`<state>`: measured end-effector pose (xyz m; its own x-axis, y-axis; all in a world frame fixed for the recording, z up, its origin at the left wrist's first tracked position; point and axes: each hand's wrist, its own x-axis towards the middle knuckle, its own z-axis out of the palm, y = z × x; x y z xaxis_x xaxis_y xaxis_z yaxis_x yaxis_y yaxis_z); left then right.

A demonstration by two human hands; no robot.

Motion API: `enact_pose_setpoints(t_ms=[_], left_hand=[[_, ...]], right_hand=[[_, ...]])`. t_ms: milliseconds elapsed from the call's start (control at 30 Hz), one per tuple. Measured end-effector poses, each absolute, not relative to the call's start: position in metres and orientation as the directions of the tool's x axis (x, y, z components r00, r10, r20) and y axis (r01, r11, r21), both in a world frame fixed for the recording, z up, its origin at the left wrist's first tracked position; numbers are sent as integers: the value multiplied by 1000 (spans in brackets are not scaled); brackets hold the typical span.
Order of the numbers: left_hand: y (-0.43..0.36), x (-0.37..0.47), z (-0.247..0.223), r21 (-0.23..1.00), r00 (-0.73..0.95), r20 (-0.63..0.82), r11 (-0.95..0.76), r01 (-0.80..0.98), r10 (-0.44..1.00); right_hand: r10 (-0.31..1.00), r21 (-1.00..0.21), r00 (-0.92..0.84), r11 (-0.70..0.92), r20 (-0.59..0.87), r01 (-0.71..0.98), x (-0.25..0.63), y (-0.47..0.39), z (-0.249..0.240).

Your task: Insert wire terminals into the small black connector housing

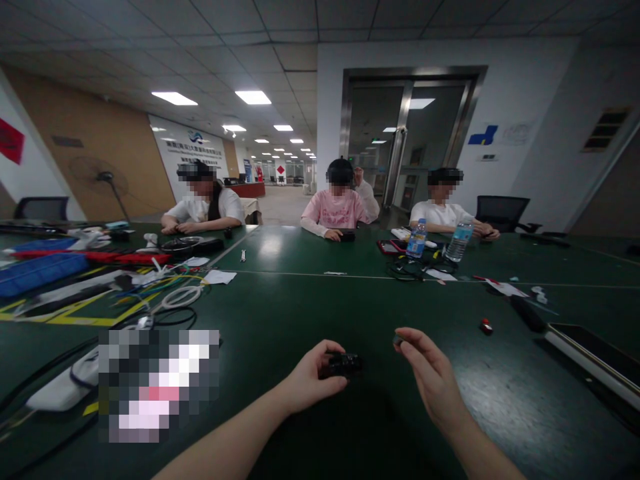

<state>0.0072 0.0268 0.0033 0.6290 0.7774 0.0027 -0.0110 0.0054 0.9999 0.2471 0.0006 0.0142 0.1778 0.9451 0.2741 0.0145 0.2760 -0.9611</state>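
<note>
Black component (pixel 345 365) sits gripped in the left hand (pixel 310 380), held just above the near centre of the green table (pixel 310 300). Right hand (pixel 433 377) pinches a tiny dark part (pixel 397 341) at its fingertips, just right of the component. Judged step: fitting the part; the next move calls for fine alignment. Open room lies ahead; a small red item (pixel 485 326) lies right, cables (pixel 165 303) far left.

A single head-worn camera looks forward and slightly down across a wide dark green table (pixel 320 307), close above the wearer's forearms, facing three seated people opposite.
</note>
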Motion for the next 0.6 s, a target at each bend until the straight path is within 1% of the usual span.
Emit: enact_pose_setpoints(t_ms=[367,600], left_hand=[[29,9,-1,999,638,36,-16,-37,769],[28,9,1,1000,637,4,15,-23,771]], right_hand=[[953,-965,147,260,263,39,240,-1,19],[967,-962,75,231,243,145,233,-4,25]])
